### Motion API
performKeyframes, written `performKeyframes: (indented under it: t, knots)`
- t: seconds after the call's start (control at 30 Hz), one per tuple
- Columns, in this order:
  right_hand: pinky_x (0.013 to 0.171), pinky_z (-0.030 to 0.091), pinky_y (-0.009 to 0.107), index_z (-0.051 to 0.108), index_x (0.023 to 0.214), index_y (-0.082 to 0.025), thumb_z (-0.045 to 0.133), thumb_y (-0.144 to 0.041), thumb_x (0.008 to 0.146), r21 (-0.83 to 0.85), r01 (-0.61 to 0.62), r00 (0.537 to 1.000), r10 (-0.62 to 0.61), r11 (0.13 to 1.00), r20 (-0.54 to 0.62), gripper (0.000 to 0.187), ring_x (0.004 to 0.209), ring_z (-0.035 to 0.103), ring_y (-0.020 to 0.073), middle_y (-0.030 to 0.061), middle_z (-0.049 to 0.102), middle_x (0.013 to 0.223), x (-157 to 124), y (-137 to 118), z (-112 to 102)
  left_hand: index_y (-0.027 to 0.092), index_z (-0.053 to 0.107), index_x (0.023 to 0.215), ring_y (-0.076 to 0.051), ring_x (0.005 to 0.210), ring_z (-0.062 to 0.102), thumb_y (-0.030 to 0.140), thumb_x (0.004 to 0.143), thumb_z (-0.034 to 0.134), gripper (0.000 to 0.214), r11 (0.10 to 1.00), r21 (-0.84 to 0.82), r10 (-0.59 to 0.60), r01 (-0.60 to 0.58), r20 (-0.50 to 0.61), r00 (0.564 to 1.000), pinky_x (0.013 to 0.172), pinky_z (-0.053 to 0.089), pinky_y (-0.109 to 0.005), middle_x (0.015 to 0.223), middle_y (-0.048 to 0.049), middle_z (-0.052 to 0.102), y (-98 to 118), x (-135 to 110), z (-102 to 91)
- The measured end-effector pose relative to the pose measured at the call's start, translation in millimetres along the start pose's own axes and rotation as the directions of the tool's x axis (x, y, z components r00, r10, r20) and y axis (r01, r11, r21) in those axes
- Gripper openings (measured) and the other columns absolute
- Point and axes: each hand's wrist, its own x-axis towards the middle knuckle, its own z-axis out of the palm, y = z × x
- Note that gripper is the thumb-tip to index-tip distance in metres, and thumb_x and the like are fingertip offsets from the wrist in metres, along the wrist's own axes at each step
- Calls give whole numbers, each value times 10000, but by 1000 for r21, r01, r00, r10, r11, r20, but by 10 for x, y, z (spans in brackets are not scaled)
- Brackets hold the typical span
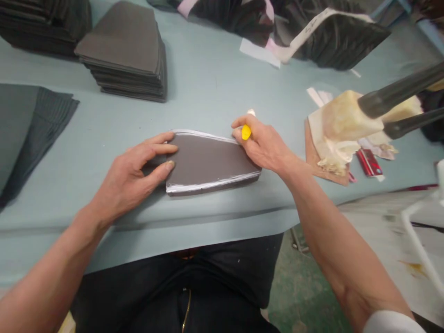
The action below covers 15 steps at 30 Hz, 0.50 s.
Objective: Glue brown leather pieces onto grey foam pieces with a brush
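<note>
A dark grey stack of tapered flat pieces (208, 159) lies on the table in front of me, with white lines along its far and near edges. At its left end my left hand (142, 164) rests with fingers apart, the fingertips and thumb touching the top. My right hand (265, 143) is closed around a yellow marker (246, 132) at the far right corner of the stack. The marker's rounded yellow end points towards me and a whitish part shows beyond the fingers. Its working tip is hidden.
A taller stack of dark pieces (125, 41) stands at the back left, and fanned dark pieces (34, 125) lie at the left. To the right are a stained pale block (347, 113) with black handles, and a red packet (368, 163). Dark bundles (333, 44) with paper strips lie behind.
</note>
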Motion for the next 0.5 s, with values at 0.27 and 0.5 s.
performKeyframes:
  t: [0.27,0.5]
  knots:
    - [679,373,342,665,1352,-231,504,-314,1034,8,-10,1000,10,1000,2,366,649,555,239,18,631,717,-239,-147,72,351,669,1391,-263,1521,577,465,1052,526,386,998,54,-23,22,9,1000,1306,445,-493,1653,-1,597,91,5,-29]
    - [739,457,373,638,1368,-220,483,-314,1033,22,-49,998,50,999,-46,381,766,656,269,57,721,867,-391,-214,185,308,729,1293,-285,1491,611,423,1022,604,320,999,-34,-19,17,-59,998,1303,458,-496,1596,-20,652,-30,27,15]
